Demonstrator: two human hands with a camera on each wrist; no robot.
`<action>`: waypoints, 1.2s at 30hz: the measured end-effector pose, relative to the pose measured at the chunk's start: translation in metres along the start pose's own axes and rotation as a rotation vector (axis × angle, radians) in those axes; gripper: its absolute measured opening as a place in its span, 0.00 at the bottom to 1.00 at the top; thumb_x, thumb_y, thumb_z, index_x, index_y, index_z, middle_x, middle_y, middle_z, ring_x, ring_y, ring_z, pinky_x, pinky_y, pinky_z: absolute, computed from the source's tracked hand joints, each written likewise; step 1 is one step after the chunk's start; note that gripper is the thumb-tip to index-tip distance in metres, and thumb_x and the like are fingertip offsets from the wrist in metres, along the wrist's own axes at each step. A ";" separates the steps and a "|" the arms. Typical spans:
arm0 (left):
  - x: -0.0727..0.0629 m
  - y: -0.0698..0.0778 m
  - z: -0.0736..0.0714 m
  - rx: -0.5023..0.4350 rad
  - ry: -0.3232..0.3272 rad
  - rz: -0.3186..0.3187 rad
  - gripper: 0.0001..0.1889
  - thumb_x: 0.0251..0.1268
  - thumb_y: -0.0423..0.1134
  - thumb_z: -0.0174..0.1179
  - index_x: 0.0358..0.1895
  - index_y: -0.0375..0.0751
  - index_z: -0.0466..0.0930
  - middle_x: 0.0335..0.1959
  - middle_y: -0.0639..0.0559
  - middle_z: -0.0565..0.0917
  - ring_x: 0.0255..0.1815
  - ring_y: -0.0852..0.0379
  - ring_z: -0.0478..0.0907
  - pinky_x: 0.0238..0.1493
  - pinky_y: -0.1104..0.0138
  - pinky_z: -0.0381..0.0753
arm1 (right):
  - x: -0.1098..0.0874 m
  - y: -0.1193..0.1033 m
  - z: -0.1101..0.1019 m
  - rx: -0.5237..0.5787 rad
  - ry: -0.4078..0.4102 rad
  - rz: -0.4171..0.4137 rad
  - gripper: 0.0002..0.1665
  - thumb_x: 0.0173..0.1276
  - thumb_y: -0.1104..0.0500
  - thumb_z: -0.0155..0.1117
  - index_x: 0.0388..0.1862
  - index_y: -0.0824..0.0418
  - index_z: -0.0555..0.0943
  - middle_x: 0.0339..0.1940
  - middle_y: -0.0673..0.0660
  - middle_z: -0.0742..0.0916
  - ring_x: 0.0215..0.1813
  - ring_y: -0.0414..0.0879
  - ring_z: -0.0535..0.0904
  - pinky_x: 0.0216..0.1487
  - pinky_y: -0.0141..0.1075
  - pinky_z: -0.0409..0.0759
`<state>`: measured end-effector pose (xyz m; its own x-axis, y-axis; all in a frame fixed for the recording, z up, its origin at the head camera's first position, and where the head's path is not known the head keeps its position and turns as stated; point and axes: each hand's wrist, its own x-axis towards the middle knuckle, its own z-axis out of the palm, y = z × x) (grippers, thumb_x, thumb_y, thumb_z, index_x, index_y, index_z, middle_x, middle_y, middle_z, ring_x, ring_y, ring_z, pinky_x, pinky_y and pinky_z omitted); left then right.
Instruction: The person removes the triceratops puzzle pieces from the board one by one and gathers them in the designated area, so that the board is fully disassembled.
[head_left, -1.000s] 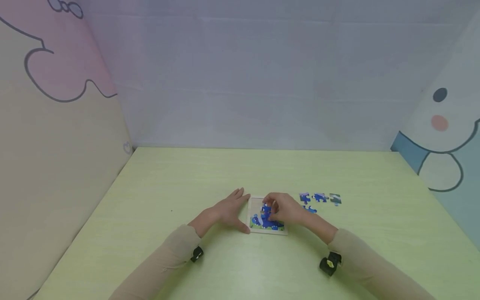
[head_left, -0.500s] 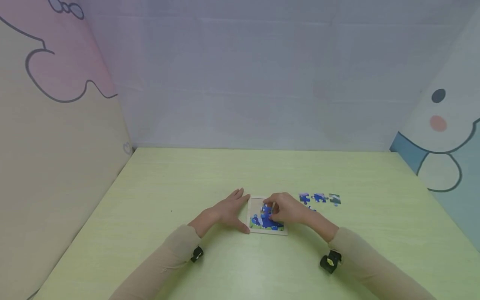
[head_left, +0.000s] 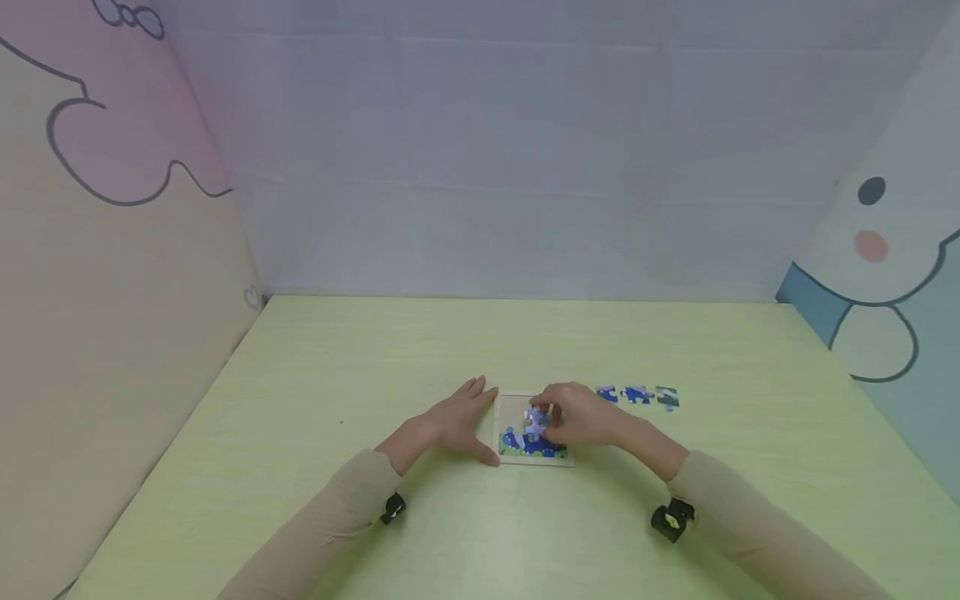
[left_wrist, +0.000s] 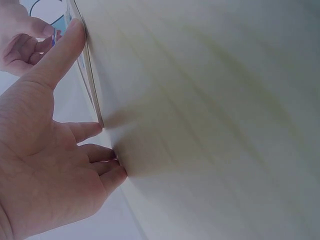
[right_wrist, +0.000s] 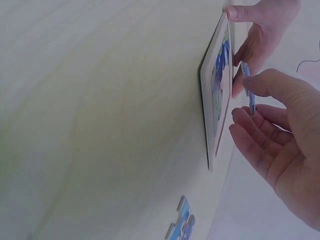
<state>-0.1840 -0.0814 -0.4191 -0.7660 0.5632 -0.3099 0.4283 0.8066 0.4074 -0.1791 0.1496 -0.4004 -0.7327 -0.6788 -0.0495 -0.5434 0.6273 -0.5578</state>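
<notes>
My right hand (head_left: 581, 414) pinches a blue puzzle piece (head_left: 535, 422) between thumb and fingertips, above the puzzle tray. In the right wrist view that puzzle piece (right_wrist: 248, 86) stands edge-on, raised off the tray's surface. The tray (head_left: 536, 463) has a pale wooden rim; fitted pieces (head_left: 517, 443) with a dark blue figure and green ground fill its lower part, and its upper part shows bare wood. Spread fingers of my left hand (head_left: 455, 421) rest on the table, with thumb and index fingertips at the tray's left edge. The left wrist view shows this left hand (left_wrist: 60, 145) beside the rim.
Loose puzzle pieces (head_left: 637, 395) lie in a row right of the tray; my right hand partly covers the area in front of them. The yellow-green table (head_left: 375, 350) runs back to a pale wall sheet (head_left: 525, 167). Printed panels stand at both sides.
The piece in my right hand now looks paler and turned, with its face catching the light. The right forearm has shifted slightly right. My left hand has stayed at the tray.
</notes>
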 end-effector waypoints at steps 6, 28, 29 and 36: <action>0.000 0.001 0.000 0.012 0.005 0.004 0.55 0.41 0.59 0.68 0.71 0.40 0.47 0.72 0.40 0.42 0.72 0.46 0.36 0.69 0.55 0.47 | -0.013 0.009 -0.013 -0.132 -0.017 0.026 0.25 0.54 0.62 0.65 0.52 0.69 0.77 0.35 0.52 0.82 0.29 0.36 0.73 0.27 0.26 0.74; 0.001 -0.001 0.002 0.001 0.009 0.002 0.56 0.40 0.60 0.68 0.71 0.41 0.47 0.72 0.40 0.41 0.72 0.46 0.36 0.69 0.54 0.46 | -0.094 0.063 -0.053 -0.230 0.096 0.098 0.19 0.53 0.66 0.65 0.44 0.74 0.79 0.37 0.60 0.84 0.27 0.38 0.75 0.26 0.30 0.74; 0.001 -0.001 0.002 0.004 0.008 -0.002 0.56 0.40 0.60 0.68 0.71 0.41 0.46 0.72 0.41 0.41 0.72 0.46 0.35 0.69 0.54 0.46 | -0.096 0.065 -0.052 -0.233 0.095 0.111 0.19 0.53 0.66 0.66 0.44 0.74 0.79 0.36 0.60 0.84 0.27 0.38 0.75 0.26 0.30 0.74; 0.000 -0.001 0.002 -0.011 0.007 -0.011 0.56 0.41 0.59 0.68 0.71 0.42 0.47 0.73 0.42 0.41 0.73 0.47 0.35 0.69 0.54 0.46 | -0.105 0.080 -0.046 -0.253 0.108 0.109 0.18 0.50 0.69 0.65 0.42 0.74 0.80 0.32 0.56 0.83 0.26 0.37 0.74 0.24 0.28 0.73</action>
<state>-0.1837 -0.0822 -0.4213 -0.7744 0.5526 -0.3082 0.4142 0.8110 0.4132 -0.1646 0.2885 -0.4022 -0.8244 -0.5660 -0.0013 -0.5340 0.7787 -0.3293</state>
